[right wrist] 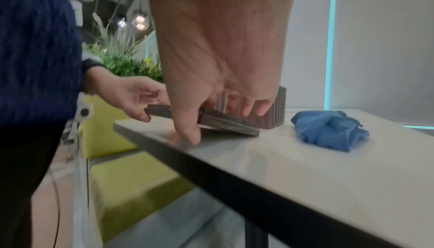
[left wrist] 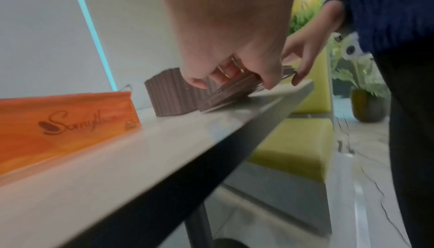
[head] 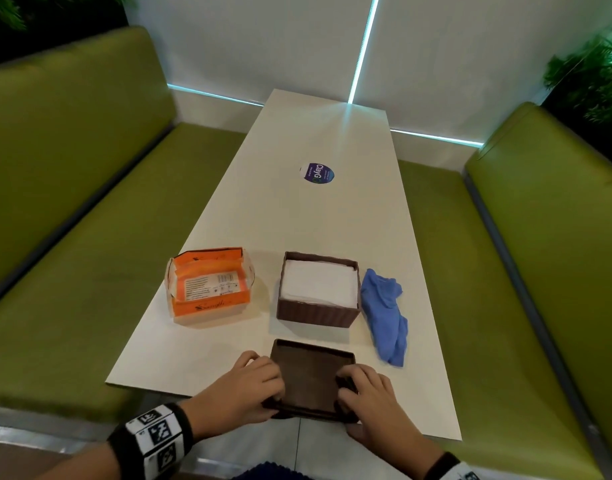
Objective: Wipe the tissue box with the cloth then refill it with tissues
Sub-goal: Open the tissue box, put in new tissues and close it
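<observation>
A brown ribbed tissue box [head: 319, 291] [left wrist: 171, 94] [right wrist: 277, 109] stands lidless on the white table [head: 228, 254], filled with white tissues [head: 318, 280]. Its brown lid [head: 313, 375] [left wrist: 225, 96] [right wrist: 225, 122] lies at the table's near edge, its near side tilted up. My left hand [head: 243, 389] [left wrist: 225, 74] grips the lid's left near corner. My right hand [head: 370, 393] [right wrist: 211, 107] grips its right near corner. A crumpled blue cloth [head: 386, 315] [right wrist: 328, 129] lies to the right of the box.
An opened orange tissue packet [head: 209, 285] [left wrist: 63, 122] sits left of the box. A round purple sticker [head: 316, 173] marks the table's middle. Green benches [head: 72, 202] flank both long sides. The table's near edge [head: 283, 415] is just under my hands.
</observation>
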The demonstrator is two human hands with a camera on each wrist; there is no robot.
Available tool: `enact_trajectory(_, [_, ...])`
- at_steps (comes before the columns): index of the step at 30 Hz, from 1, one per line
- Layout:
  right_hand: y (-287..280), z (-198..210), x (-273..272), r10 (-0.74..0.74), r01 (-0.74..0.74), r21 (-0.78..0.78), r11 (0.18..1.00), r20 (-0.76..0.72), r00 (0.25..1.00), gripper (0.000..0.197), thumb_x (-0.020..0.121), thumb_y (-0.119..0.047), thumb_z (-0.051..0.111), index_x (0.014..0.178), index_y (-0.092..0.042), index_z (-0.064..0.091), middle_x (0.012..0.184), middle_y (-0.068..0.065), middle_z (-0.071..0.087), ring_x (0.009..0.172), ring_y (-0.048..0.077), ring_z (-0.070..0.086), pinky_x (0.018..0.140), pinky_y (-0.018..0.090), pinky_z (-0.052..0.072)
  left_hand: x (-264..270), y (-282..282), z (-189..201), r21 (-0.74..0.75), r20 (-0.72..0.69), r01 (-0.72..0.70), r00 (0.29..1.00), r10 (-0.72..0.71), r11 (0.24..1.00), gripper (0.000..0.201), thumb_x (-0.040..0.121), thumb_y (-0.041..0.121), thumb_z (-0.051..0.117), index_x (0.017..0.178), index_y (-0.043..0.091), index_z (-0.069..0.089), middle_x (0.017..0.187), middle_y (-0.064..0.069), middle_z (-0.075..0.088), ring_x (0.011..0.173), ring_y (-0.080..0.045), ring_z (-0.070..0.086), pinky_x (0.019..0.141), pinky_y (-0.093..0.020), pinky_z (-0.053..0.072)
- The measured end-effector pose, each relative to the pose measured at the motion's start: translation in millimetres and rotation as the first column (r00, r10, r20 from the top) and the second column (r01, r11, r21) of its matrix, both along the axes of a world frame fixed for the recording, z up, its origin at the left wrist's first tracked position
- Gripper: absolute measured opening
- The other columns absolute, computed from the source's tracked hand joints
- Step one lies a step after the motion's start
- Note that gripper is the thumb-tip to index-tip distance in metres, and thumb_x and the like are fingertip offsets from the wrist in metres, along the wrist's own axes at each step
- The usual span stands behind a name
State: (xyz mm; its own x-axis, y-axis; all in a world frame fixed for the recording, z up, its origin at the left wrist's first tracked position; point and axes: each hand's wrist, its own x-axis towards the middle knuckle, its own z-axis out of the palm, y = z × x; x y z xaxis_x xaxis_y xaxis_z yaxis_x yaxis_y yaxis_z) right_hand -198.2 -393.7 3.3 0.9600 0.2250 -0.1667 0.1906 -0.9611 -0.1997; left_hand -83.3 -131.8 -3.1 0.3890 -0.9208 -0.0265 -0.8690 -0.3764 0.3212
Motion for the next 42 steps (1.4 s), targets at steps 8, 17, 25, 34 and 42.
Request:
enact_trajectory(8, [-33.2,92.4,41.2,-0.137,0.216,0.624,0.751,-0.173,0.975,0.019,0.090,-0.010,0.062,0.089,-0.024,0.050,0.085,-0.017,0.058,0.078,-0.002,0.057,0.071,0.013,0.044,43.3,-16.6,81.3,-0.379,-0.550,-0.453,0.811,0.198,0.807,0.020,0.085,0.019,0.074,0.093,0.033,0.062,0.091,0.016,0.067,0.088,-0.002,0.064,0.076,-0.012,0.050])
enact_trajectory(17, [-28.6,89.8,147.4,-0.701,0.497,0.819,0.288,-0.173,0.691,0.033,0.094,-0.018,0.060,0.126,-0.017,0.054,0.103,0.009,0.065,0.092,0.019,0.061,0.065,0.017,0.049,124.8,-86.4,88.5,-0.303,-0.786,-0.820,0.503,0.359,0.486,0.046,0.092,0.017,0.065,0.135,0.022,0.049,0.124,-0.007,0.064,0.107,-0.022,0.063,0.091,-0.033,0.053])
enact_trajectory(25, [-16.9,60.9,175.7,-0.758,0.641,0.543,0.543,-0.012,0.652,0.043,0.102,-0.022,0.040,0.144,-0.013,0.039,0.132,0.022,0.051,0.117,0.035,0.053,0.095,0.034,0.042,133.0,-107.3,57.6,-0.149,-0.546,-0.795,0.562,0.622,0.588,0.058,0.096,0.024,0.060,0.147,0.008,0.037,0.140,-0.013,0.055,0.129,-0.030,0.051,0.105,-0.031,0.039])
enact_trajectory(34, [-8.2,50.4,175.3,-0.779,0.666,0.477,0.574,0.067,0.623,0.044,0.101,-0.027,0.042,0.144,-0.020,0.039,0.124,0.020,0.053,0.115,0.036,0.049,0.094,0.037,0.040,125.3,-116.5,46.4,-0.102,-0.567,-0.821,0.512,0.645,0.562,0.072,0.095,0.033,0.059,0.151,0.008,0.021,0.145,-0.018,0.031,0.135,-0.031,0.036,0.113,-0.036,0.032])
enact_trajectory(42, [-12.9,37.1,173.4,-0.809,0.727,0.493,0.479,-0.074,0.583,0.082,0.085,-0.055,0.060,0.147,-0.011,0.030,0.138,0.016,0.048,0.128,0.032,0.045,0.105,0.044,0.039,122.2,-121.2,39.8,-0.080,-0.612,-0.834,0.473,0.634,0.546,0.077,0.096,0.031,0.057,0.152,0.005,0.012,0.148,-0.020,0.020,0.133,-0.031,0.039,0.111,-0.033,0.035])
